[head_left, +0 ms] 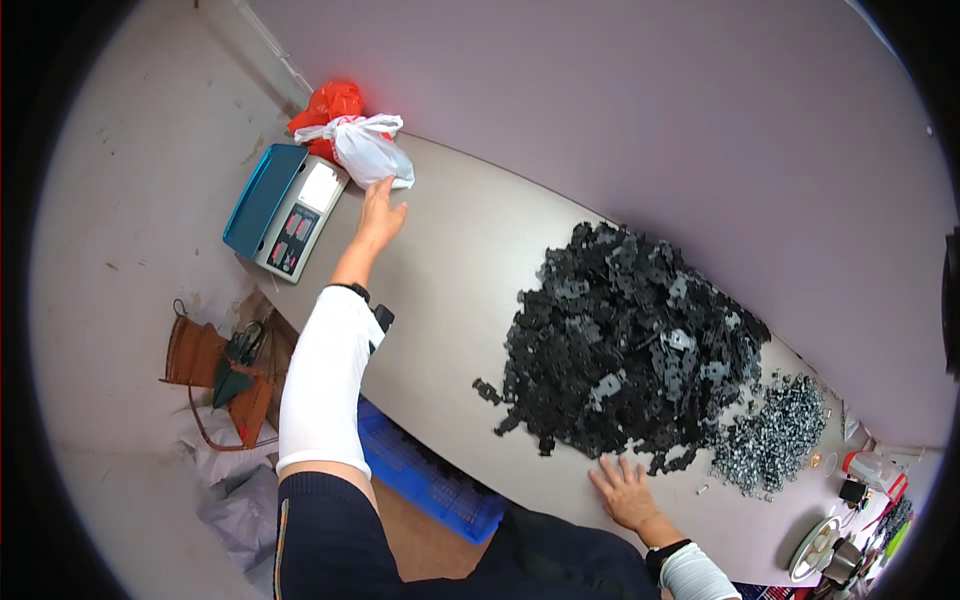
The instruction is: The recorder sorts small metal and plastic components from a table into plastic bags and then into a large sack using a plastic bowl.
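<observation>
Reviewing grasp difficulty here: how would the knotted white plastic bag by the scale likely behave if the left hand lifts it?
The white plastic bag looks thin and crumpled, so probably floppy, sagging around its contents. Its knotted top suggests an easy pinch point. The left hand is just below it; weight cannot be told.

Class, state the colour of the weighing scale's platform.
Blue, on the weighing scale near the left hand; head view.

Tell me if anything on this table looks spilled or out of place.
Nothing looks spilled. The black plastic parts and the small metal pieces sit in loose heaps, with a few strays at the edges. The left hand reaches toward a tied white bag.
</observation>
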A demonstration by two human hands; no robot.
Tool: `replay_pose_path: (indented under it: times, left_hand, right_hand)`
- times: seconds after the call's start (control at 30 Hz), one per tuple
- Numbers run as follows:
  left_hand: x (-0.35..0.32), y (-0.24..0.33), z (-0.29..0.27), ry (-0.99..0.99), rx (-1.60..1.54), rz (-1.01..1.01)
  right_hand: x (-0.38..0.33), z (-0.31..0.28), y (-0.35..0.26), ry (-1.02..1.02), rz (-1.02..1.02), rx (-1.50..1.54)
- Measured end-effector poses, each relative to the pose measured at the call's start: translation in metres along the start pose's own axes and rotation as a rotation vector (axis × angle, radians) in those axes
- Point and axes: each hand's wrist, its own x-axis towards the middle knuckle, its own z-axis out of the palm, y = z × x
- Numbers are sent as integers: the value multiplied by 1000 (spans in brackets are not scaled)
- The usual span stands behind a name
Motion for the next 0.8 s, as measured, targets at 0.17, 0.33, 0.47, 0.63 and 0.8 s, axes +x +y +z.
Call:
replay_pose_path:
  times: [0.17,0.33,0.47,0.63,0.8]
  left_hand:
    - [77,7,4,-140,210,-116]
    - [120,8,12,-238,403,-221]
    - [141,-2,23,-245,487,-242]
    - [149,-21,32,-183,473,-301]
    - [128,-56,39,31,207,-122]
  right_hand:
    - [1,13,2,-158,48,61]
    - [2,14,1,-240,79,114]
    - [3,31,4,-180,66,-8]
    - [2,26,5,-247,64,88]
    - [4,21,6,-266,67,121]
